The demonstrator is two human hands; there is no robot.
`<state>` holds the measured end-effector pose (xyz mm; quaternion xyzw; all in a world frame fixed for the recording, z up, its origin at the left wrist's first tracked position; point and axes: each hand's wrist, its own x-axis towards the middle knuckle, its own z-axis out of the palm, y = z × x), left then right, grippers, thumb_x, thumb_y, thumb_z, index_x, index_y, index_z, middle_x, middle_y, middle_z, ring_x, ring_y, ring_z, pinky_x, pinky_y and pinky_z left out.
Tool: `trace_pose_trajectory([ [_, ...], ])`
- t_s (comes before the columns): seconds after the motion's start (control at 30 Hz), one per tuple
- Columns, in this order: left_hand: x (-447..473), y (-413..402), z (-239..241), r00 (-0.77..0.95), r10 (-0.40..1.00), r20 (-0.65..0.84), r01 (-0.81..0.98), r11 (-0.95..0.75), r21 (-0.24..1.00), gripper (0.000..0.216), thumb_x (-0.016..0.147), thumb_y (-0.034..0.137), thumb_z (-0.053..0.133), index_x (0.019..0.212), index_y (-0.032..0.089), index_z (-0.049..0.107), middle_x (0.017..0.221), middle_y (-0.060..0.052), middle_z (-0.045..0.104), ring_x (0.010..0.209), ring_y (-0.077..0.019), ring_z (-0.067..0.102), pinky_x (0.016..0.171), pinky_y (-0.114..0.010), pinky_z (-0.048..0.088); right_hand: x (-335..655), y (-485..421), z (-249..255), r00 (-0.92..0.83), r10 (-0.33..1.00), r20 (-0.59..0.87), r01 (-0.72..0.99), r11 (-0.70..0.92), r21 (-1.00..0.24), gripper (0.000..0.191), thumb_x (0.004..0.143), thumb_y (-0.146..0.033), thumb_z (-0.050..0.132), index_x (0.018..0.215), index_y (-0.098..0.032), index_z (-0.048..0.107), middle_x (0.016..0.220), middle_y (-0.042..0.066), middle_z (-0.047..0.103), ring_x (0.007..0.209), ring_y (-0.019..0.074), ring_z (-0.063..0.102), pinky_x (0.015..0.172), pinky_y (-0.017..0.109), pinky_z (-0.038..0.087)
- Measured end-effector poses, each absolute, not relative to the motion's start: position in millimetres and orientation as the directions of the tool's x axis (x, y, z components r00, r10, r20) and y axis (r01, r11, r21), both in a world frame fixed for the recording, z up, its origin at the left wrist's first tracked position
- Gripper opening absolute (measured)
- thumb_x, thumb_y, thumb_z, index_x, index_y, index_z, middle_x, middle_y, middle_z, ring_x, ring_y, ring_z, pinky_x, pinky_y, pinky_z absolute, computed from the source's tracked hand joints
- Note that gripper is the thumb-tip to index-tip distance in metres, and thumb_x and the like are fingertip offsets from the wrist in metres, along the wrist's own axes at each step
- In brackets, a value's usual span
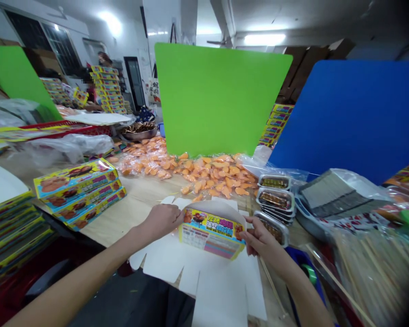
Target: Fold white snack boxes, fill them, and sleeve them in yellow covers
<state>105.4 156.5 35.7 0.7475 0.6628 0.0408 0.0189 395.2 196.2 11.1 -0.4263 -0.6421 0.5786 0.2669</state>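
Two bare hands grip one yellow, blue and pink printed card carton point(211, 231) by its opposite ends. The left hand point(163, 219) has its fingers curled in at the upper left corner; the right hand point(261, 237) pinches the right end between thumb and fingers. Gripping both ends probably keeps the thin, springy card square, since its curved white flap stands up behind the printed face. It is held tilted just above flat white die-cut card blanks point(170, 259), whose slits and tabs spread over the pale wood-grain table point(136, 193), likely piled there for easy reach.

Just beyond the right hand, nested silver-rimmed trays of brown food point(276, 200) stand stacked, presumably to save room. Past the carton, glossy clear packets of orange, drop-shaped pieces point(221, 177) lie heaped against a smooth, upright green panel point(221, 100), which seems to hem them in. To the left, finished-looking printed boxes point(80, 193) form a neat slanting stack; far right, thin wooden sticks point(378, 268) show through crinkled plastic.
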Motion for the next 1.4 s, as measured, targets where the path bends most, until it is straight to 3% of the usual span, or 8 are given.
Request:
trace_pose_trajectory([
  [0.13,106.5,150.1,23.7,0.033,0.997,0.071,0.992,-0.041,0.117,0.041,0.089,0.033,0.029,0.073,0.014,0.061,0.078,-0.012,0.064,0.075,-0.0240,0.061,0.059,-0.029,0.040,396.6,192.7,6.1,-0.488,0.868,-0.092,0.264,0.046,-0.964,0.050,0.078,-0.052,0.053,0.113,-0.021,0.037,0.059,-0.008,0.045,0.047,0.0089,0.040,0.047,0.023,0.030],
  [0.3,107.7,152.1,-2.6,-0.016,0.974,0.227,0.739,-0.142,0.659,0.047,0.089,0.035,0.033,0.130,0.013,0.036,0.123,-0.014,0.051,0.105,-0.0222,0.055,0.083,-0.032,0.045,395.4,183.5,-1.9,-0.399,0.916,0.038,0.391,0.207,-0.897,0.045,0.082,-0.043,0.048,0.120,-0.020,0.043,0.063,-0.005,0.040,0.057,0.0118,0.041,0.054,0.025,0.033],
  [0.43,112.8,153.1,-15.9,-0.109,0.965,0.238,0.527,-0.147,0.837,0.044,0.089,0.038,0.035,0.126,0.017,0.044,0.119,-0.008,0.056,0.107,-0.0214,0.053,0.091,-0.033,0.043,391.4,177.5,-6.0,-0.318,0.940,0.123,0.486,0.273,-0.830,0.048,0.083,-0.046,0.046,0.122,-0.019,0.045,0.064,-0.004,0.042,0.060,0.0133,0.044,0.056,0.025,0.035],
  [0.6,110.4,149.0,10.7,-0.042,0.911,0.411,0.849,-0.184,0.495,0.043,0.090,0.038,0.031,0.090,0.014,0.067,0.104,-0.012,0.059,0.100,-0.0224,0.053,0.090,-0.034,0.042,383.9,176.0,-3.5,-0.231,0.962,0.147,0.593,0.259,-0.762,0.042,0.087,-0.051,0.034,0.112,-0.021,0.051,0.091,0.005,0.064,0.081,0.0204,0.059,0.069,0.029,0.041],
  [0.77,106.5,159.2,58.9,0.089,0.994,0.069,0.995,-0.091,0.033,0.046,0.090,0.034,0.030,0.068,0.014,0.064,0.080,-0.009,0.062,0.071,-0.0172,0.059,0.065,-0.027,0.043,381.4,184.0,9.4,-0.209,0.967,0.144,0.706,0.251,-0.662,0.036,0.088,-0.047,0.028,0.101,-0.023,0.051,0.081,0.005,0.066,0.071,0.0219,0.062,0.060,0.029,0.038],
  [0.97,107.2,169.2,74.0,0.091,0.991,-0.093,0.995,-0.088,0.039,0.044,0.088,0.035,0.029,0.063,0.015,0.060,0.069,-0.007,0.065,0.062,-0.0158,0.059,0.059,-0.025,0.039,387.0,198.2,31.6,-0.371,0.920,-0.122,0.585,0.129,-0.801,0.030,0.085,-0.049,0.034,0.083,-0.022,0.046,0.041,-0.007,0.045,0.039,0.0120,0.043,0.045,0.023,0.029],
  [1.1,107.1,163.7,59.1,0.129,0.988,-0.083,0.990,-0.134,-0.048,0.044,0.090,0.032,0.027,0.070,0.015,0.062,0.077,-0.009,0.067,0.071,-0.0192,0.062,0.059,-0.026,0.039,392.2,203.7,42.0,-0.506,0.835,-0.215,0.452,0.045,-0.891,0.033,0.080,-0.054,0.041,0.082,-0.021,0.042,0.049,-0.006,0.049,0.039,0.0086,0.037,0.043,0.022,0.024],
  [1.4,113.1,158.5,53.2,0.187,0.971,-0.148,0.964,-0.210,-0.164,0.041,0.089,0.022,0.027,0.073,0.013,0.063,0.082,-0.011,0.066,0.074,-0.0225,0.063,0.059,-0.030,0.042,390.0,216.1,67.3,-0.541,0.832,-0.126,0.645,0.314,-0.697,0.036,0.083,-0.046,0.039,0.059,-0.019,0.042,0.054,-0.004,0.042,0.051,0.0099,0.040,0.049,0.024,0.028],
])
